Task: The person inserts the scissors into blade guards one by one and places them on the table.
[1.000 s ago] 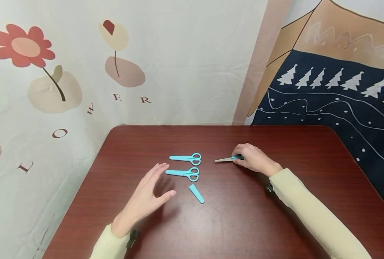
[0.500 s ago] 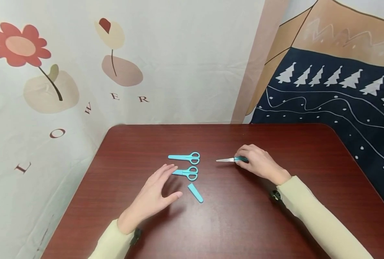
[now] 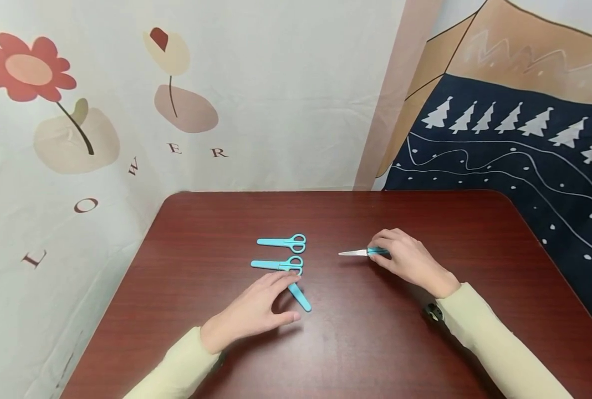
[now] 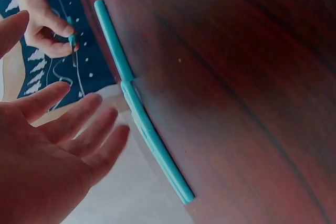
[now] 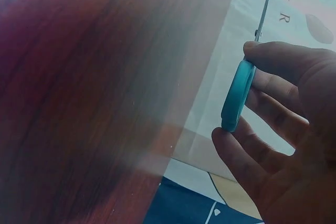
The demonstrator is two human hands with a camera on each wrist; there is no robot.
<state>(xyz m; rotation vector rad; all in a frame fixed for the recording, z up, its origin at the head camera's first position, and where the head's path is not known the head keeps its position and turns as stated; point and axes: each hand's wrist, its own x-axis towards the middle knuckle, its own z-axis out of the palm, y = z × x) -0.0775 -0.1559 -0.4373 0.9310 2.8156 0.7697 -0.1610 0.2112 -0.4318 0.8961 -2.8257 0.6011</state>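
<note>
My left hand (image 3: 263,307) lies flat on the dark red table (image 3: 356,343), its straight fingertips touching the upper end of a loose light-blue blade cap (image 3: 301,299). Just beyond it lie two capped light-blue scissors, one near (image 3: 277,264) and one farther back (image 3: 282,242), handles to the right. My right hand (image 3: 407,259) pinches the teal handle (image 5: 237,95) of an uncapped pair of scissors, whose bare blade (image 3: 353,253) points left just above the table. In the left wrist view my fingers (image 4: 86,129) are spread straight beside teal pieces (image 4: 153,142) seen edge-on.
A flower-print cloth (image 3: 126,111) hangs behind and to the left of the table. To the right hangs a dark blue cloth with white trees (image 3: 515,166). Both arms wear cream sleeves (image 3: 495,343).
My left hand has moved right and down from beside the near scissors onto the loose cap. My right hand has drawn the uncapped scissors slightly right and toward me.
</note>
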